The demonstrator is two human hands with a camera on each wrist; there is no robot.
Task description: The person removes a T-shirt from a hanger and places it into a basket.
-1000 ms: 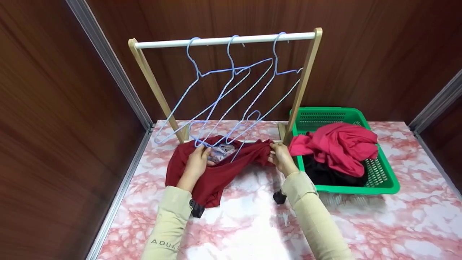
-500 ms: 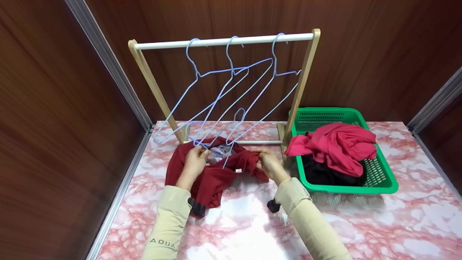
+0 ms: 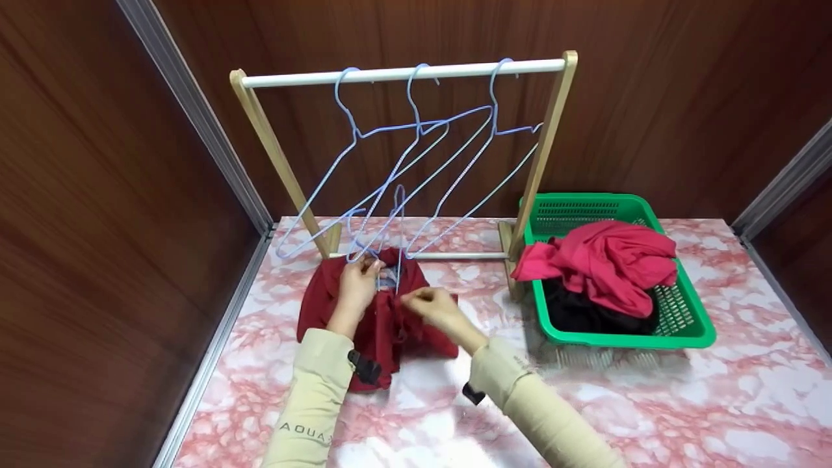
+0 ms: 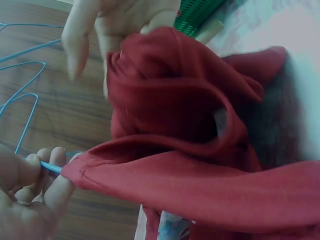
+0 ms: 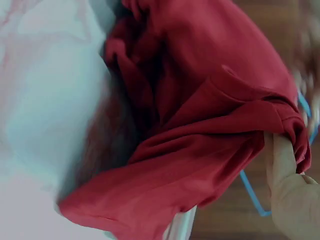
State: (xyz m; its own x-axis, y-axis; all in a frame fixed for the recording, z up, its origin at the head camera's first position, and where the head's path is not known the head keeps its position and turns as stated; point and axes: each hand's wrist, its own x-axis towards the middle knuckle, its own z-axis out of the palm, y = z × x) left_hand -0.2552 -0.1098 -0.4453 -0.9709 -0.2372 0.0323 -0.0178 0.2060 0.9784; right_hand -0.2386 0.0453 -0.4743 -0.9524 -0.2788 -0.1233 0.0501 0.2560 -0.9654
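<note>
A dark red garment lies bunched on the table below the rack, its opening facing up. At its left edge, my left hand pinches a blue wire hanger right beside the cloth. One bent end of that hanger rises out of the opening; the part inside is hidden by fabric. My right hand pinches the garment's edge on the right side, with fingers tucked under the cloth in the right wrist view. A patterned whitish patch shows within the opening.
A wooden rack with a white rail stands behind, with three blue hangers hooked on it, their lower ends close above my hands. To the right is a green basket holding a pink cloth and a black cloth. Wooden walls enclose the table.
My right hand has moved left and slightly toward me, drawing the garment's right side inward, so the opening is narrower. The hanger's raised end has shifted left. My left hand stays nearly in place.
</note>
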